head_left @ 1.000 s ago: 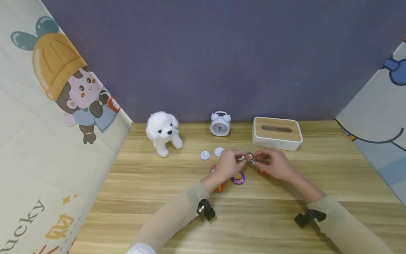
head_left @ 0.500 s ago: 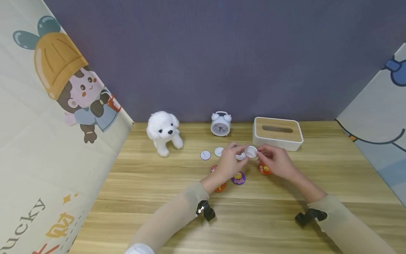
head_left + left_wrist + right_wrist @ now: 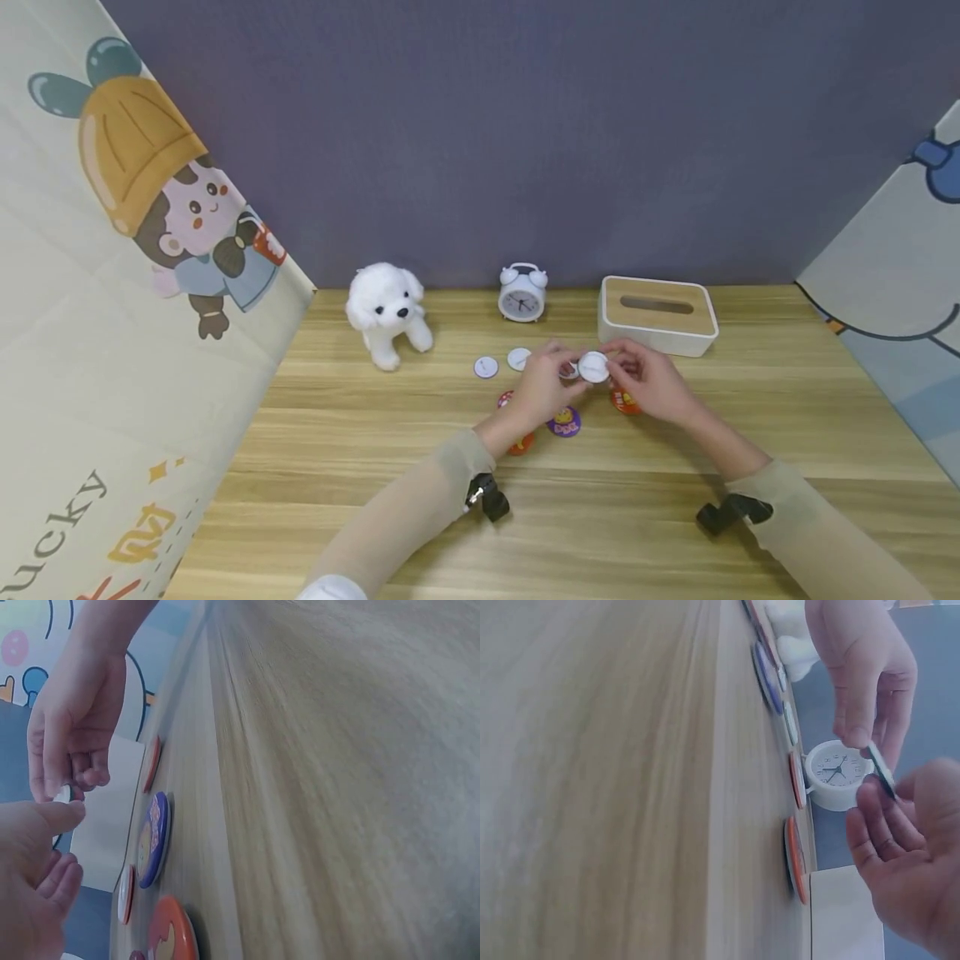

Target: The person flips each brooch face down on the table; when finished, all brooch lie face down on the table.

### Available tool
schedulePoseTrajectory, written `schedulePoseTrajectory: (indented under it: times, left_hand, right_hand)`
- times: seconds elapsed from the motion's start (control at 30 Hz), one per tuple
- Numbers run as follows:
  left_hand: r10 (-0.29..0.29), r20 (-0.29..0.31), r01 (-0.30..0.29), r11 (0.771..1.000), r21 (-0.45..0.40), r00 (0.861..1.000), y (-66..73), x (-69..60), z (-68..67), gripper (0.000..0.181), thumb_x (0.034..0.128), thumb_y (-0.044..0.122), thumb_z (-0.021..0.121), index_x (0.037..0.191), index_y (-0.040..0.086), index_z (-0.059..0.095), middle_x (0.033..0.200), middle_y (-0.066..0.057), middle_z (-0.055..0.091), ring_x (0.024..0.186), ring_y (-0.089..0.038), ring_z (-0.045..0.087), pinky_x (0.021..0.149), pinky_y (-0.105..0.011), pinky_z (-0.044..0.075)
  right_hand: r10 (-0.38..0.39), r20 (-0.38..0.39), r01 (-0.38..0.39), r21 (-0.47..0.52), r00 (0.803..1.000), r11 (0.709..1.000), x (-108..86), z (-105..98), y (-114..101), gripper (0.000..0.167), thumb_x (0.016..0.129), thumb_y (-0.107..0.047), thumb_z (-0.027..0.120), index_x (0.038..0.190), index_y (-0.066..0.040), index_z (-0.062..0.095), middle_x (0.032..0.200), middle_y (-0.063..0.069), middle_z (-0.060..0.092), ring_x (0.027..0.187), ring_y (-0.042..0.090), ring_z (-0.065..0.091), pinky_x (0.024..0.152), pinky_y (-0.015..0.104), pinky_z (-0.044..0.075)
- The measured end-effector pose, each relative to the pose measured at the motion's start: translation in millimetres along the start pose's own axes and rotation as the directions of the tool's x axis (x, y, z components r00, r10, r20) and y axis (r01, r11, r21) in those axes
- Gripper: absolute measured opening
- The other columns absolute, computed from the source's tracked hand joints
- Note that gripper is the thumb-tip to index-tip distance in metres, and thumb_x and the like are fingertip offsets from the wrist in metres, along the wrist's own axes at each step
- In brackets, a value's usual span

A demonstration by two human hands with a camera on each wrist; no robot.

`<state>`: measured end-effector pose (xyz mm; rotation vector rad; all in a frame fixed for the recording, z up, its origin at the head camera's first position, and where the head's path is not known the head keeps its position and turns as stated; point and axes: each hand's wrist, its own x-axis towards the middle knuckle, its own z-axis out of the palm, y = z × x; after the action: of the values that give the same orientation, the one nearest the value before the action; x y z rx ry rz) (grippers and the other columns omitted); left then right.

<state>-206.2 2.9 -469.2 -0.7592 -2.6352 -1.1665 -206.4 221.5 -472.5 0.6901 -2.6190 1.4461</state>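
A round button badge (image 3: 594,367) is raised above the table between both hands, its white back facing up toward the head camera. My left hand (image 3: 542,387) pinches its left edge with thumb and fingers. On the opposite edge, my right hand (image 3: 654,387) pinches it too. The right wrist view shows the badge (image 3: 883,772) nearly edge-on. Below the hands lie a purple badge (image 3: 564,422) and an orange-red badge (image 3: 624,400). Another orange badge (image 3: 520,443) and a red-and-white one (image 3: 505,398) are partly covered by my left wrist.
Two badges lie white side up, a left one (image 3: 485,367) and a right one (image 3: 518,358); a further white disc is mostly behind my left hand. Along the back stand a white plush dog (image 3: 386,312), an alarm clock (image 3: 522,293) and a tissue box (image 3: 657,315).
The held badge has turned over: its patterned front showed a second ago, its white back shows now. Its tilt has shifted slightly since half a second ago. Both hands stay nearly in place.
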Motion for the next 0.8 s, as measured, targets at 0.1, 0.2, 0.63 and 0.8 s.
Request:
schedulePoseTrajectory:
  times: [0.1, 0.2, 0.63, 0.8]
  left_hand:
    - [-0.022, 0.036, 0.020, 0.999, 0.050, 0.999, -1.8, -1.4, 0.7, 0.046, 0.0840, 0.017, 0.091, 0.127, 0.008, 0.077, 0.111, -0.008, 0.074, 0.091, -0.014, 0.072, 0.080, -0.011, 0.054]
    - [-0.037, 0.070, 0.031, 0.996, 0.082, 0.997, -3.7, -2.9, 2.2, 0.045, 0.0833, 0.019, 0.092, 0.125, 0.009, 0.078, 0.108, -0.006, 0.075, 0.092, -0.011, 0.070, 0.081, -0.009, 0.052]
    - [0.034, 0.177, -0.067, 0.980, 0.185, 0.984, -8.4, -3.2, 11.0, 0.037, 0.0848, 0.023, 0.090, 0.118, 0.010, 0.081, 0.094, -0.003, 0.076, 0.084, -0.007, 0.063, 0.072, -0.007, 0.045]
    - [0.008, 0.212, -0.057, 0.972, 0.228, 0.977, -6.7, -3.8, 13.7, 0.034, 0.0857, 0.026, 0.090, 0.115, 0.012, 0.082, 0.096, 0.000, 0.076, 0.087, -0.007, 0.062, 0.075, -0.010, 0.049]
  right_hand:
    - [-0.056, 0.033, 0.058, -0.070, 0.998, 0.996, -2.0, 0.1, 2.7, 0.034, 0.092, 0.002, 0.077, 0.124, 0.005, 0.067, 0.090, 0.009, 0.076, 0.078, 0.008, 0.070, 0.070, 0.022, 0.062]
    - [-0.085, 0.068, 0.094, -0.138, 0.994, 0.986, -3.3, 0.4, 3.9, 0.041, 0.083, 0.004, 0.084, 0.122, 0.004, 0.070, 0.090, 0.006, 0.075, 0.078, 0.007, 0.067, 0.068, 0.025, 0.061]
    - [-0.075, 0.106, 0.106, -0.325, 0.992, 0.940, -9.0, 4.9, 3.6, 0.039, 0.082, -0.009, 0.090, 0.116, -0.002, 0.074, 0.107, 0.008, 0.077, 0.096, 0.025, 0.075, 0.086, 0.043, 0.064]
    - [-0.088, 0.113, 0.124, -0.373, 0.990, 0.920, -11.2, 8.1, 5.4, 0.039, 0.080, -0.011, 0.091, 0.114, -0.003, 0.075, 0.108, 0.008, 0.076, 0.101, 0.029, 0.074, 0.090, 0.051, 0.062]
